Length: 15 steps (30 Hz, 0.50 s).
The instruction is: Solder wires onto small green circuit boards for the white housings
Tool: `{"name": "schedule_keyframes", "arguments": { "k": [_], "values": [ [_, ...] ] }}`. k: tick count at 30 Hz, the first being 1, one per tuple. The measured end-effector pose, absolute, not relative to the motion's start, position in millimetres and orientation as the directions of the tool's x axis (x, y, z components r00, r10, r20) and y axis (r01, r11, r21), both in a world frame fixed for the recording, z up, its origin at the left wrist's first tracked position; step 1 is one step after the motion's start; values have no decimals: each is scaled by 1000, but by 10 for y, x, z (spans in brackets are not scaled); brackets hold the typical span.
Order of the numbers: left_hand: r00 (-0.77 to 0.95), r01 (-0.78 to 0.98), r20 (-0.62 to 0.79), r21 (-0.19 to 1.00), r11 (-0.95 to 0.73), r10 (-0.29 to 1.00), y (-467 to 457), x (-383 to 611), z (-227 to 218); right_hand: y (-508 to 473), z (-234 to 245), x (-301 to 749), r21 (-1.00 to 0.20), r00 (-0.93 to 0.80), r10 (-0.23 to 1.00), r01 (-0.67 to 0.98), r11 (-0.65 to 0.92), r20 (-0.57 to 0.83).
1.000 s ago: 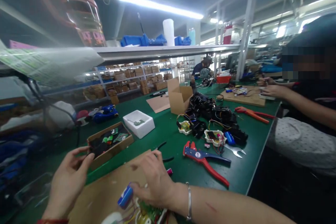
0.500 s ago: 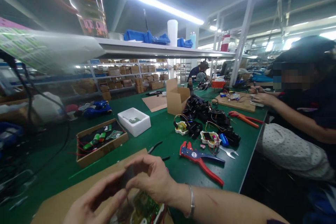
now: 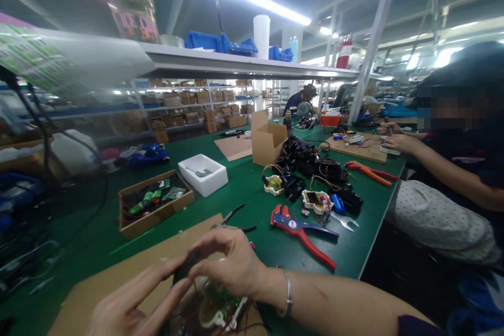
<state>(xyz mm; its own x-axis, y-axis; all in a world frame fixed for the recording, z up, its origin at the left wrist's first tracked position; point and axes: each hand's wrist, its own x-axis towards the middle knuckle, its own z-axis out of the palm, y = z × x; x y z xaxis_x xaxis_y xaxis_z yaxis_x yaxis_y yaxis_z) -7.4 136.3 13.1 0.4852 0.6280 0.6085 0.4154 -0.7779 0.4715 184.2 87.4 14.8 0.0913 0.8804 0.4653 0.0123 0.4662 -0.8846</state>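
- The left hand point(image 3: 134, 299) enters from 7 o'clock and the right hand point(image 3: 232, 268) from 4 o'clock. They are together, clamped on a small dark part point(image 3: 184, 268) at 6 o'clock, close in.
- The dark part's long axis seems to tilt from lower left to upper right. The right hand is nearer, closing over it from above, while the left reaches it only with its fingertips. The fingers hide most of it, so what it is cannot be told.
- Directly below the hands sits a white housing point(image 3: 220, 315) holding a green board point(image 3: 222, 294), with red and dark wires rising toward the hands.
- A cardboard sheet point(image 3: 137, 254) lies under the hands, on a green mat point(image 3: 94, 236).
- At 12 o'clock lie side cutters point(image 3: 232, 218). At 1 o'clock are a wire stripper point(image 3: 299, 233) and a wrench point(image 3: 345, 222).
- At 11 o'clock sit a cardboard tray point(image 3: 122, 215) of parts and a foam box point(image 3: 202, 174).
- At 2 o'clock, a co-worker's hands point(image 3: 397, 142) work over a wooden board point(image 3: 358, 149).
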Motion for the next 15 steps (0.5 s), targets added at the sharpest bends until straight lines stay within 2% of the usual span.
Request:
{"name": "schedule_keyframes", "arguments": {
  "k": [3,6,10,12,15],
  "values": [
    [518,437,565,471,-766,642,1213,25,302,855,135,1846,-895,80,892,14,445,445],
    [538,476,554,422,-772,635,1119,106,389,841,123,1855,-903,49,902,19,429,429],
    [594,536,454,392,-748,664,1084,12,525,827,143,1895,-901,-49,904,72,427,424],
    [618,574,397,363,-734,679,1058,-142,651,818,162,1918,-893,-116,901,131,430,417],
    [633,670,271,278,-689,725,997,-420,830,800,167,1925,-839,-306,887,323,439,346]
  ]
}}
